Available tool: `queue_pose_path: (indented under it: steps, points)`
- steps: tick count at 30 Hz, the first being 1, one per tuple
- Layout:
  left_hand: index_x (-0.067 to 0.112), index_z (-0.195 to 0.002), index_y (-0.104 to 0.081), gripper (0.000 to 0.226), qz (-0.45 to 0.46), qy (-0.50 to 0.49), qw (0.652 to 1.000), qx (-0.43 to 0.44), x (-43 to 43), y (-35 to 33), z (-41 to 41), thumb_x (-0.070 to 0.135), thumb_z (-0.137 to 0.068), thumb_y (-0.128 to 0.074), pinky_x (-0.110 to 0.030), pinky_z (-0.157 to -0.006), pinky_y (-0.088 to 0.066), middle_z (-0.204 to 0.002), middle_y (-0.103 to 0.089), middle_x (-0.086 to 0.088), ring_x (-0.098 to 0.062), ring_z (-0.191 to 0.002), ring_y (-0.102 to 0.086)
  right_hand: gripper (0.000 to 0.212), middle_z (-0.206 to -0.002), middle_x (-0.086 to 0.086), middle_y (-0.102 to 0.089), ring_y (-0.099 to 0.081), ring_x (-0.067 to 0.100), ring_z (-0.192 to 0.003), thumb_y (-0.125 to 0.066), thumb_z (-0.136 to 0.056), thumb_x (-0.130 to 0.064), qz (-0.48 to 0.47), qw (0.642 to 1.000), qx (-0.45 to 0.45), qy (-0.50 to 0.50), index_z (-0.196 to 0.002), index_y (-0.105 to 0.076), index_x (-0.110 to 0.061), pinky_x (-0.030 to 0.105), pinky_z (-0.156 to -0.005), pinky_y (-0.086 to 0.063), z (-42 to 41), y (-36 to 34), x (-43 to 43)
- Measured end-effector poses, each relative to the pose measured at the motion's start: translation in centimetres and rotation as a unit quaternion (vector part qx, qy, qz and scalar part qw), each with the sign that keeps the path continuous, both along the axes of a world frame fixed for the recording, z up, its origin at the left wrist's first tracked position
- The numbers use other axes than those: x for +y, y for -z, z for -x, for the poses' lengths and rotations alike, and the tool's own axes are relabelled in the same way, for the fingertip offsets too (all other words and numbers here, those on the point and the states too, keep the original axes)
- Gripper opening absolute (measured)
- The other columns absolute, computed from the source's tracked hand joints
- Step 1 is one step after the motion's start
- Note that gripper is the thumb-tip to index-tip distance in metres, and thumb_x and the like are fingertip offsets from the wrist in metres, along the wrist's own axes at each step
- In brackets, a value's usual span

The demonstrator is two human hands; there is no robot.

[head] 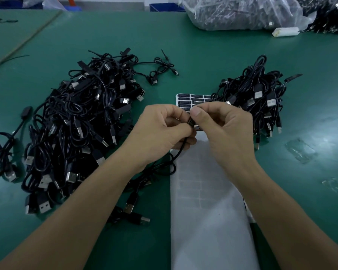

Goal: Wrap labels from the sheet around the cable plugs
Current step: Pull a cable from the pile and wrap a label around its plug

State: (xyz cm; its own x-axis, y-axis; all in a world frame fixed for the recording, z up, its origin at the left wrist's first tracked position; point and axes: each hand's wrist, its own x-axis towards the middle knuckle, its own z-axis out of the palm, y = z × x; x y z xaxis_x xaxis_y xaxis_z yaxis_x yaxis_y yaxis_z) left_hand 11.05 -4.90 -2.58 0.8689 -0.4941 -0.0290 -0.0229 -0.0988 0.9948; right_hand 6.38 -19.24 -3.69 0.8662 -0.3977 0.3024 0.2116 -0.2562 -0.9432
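Both hands meet over the white label sheet (205,211), whose far end still carries black labels (191,99). My left hand (164,129) grips a black cable plug (191,121), mostly hidden by fingers; its thin black cable (176,156) hangs down from the fist to the table. My right hand (220,125) pinches the same plug from the right with thumb and forefinger. Whether a label lies between the fingers is hidden.
A big heap of black USB cables (76,129) lies left, a smaller heap (260,100) right of the sheet. Loose cables (133,209) lie under my left forearm. A clear bag of cables (240,12) and a white roll (285,32) sit at the back right on the green table (203,61).
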Motion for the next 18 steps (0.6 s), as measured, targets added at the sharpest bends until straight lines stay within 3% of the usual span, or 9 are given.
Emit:
queue_pose_path:
  steps: [4,7,10,12,15,18]
  points:
    - [0.014,-0.086,-0.071,0.009,-0.046,0.004,0.995,-0.091,0.2,0.1,-0.2,0.021,-0.09,-0.076,-0.034,-0.063,-0.063,-0.072,-0.076,-0.007,-0.023,-0.069,-0.076,0.016,-0.059,-0.017,-0.065,-0.06,-0.001,-0.054,-0.067,-0.096,-0.02,0.028,0.999,-0.012,-0.009,-0.081,-0.073,-0.017,0.019,-0.062,-0.051,0.2,-0.2,0.2]
    - [0.03,-0.089,-0.074,0.005,-0.081,0.012,0.983,-0.166,0.4,-0.1,-0.4,0.026,-0.092,-0.074,-0.043,-0.068,-0.063,-0.071,-0.075,-0.001,-0.023,-0.069,-0.074,0.028,-0.055,-0.017,-0.057,-0.05,0.0,-0.05,-0.058,-0.101,-0.023,0.032,0.999,-0.031,0.004,-0.077,-0.069,-0.018,0.01,-0.055,-0.04,0.4,-0.4,0.2]
    - [0.028,-0.092,-0.074,0.004,-0.087,-0.029,0.968,-0.232,0.8,-0.8,-0.6,0.025,-0.093,-0.072,-0.047,-0.069,-0.06,-0.072,-0.075,0.004,-0.024,-0.067,-0.072,0.013,-0.071,-0.018,-0.065,-0.057,-0.002,-0.064,-0.059,-0.099,-0.03,0.04,0.999,-0.024,-0.012,-0.102,-0.069,-0.024,0.012,-0.062,-0.043,0.6,-0.5,0.7]
    - [0.024,-0.092,-0.073,0.004,-0.07,-0.06,0.965,-0.245,1.2,-1.6,-0.8,0.025,-0.094,-0.071,-0.043,-0.064,-0.061,-0.072,-0.075,0.005,-0.023,-0.064,-0.071,0.026,-0.082,-0.015,-0.067,-0.058,-0.002,-0.074,-0.069,-0.088,-0.036,0.101,0.994,0.002,-0.045,-0.112,-0.066,-0.026,0.011,-0.068,-0.043,0.8,-0.2,1.1]
    - [0.02,-0.085,-0.069,0.011,-0.014,-0.082,0.967,-0.24,1.4,-2.7,-0.6,0.02,-0.096,-0.068,-0.023,-0.062,-0.057,-0.073,-0.075,0.001,-0.016,-0.064,-0.073,0.038,-0.092,-0.012,-0.063,-0.052,0.003,-0.086,-0.08,-0.077,-0.046,0.293,0.951,0.049,-0.08,-0.107,-0.071,-0.024,0.013,-0.075,-0.04,0.9,0.6,1.6]
    - [0.018,-0.082,-0.064,0.017,0.031,-0.092,0.972,-0.213,1.3,-3.3,-0.1,0.019,-0.098,-0.065,-0.018,-0.056,-0.053,-0.075,-0.075,-0.003,-0.019,-0.065,-0.073,0.024,-0.091,-0.008,-0.069,-0.059,0.007,-0.087,-0.082,-0.079,-0.038,0.284,0.952,0.049,-0.103,-0.096,-0.077,-0.023,0.022,-0.078,-0.047,0.8,1.0,2.0]
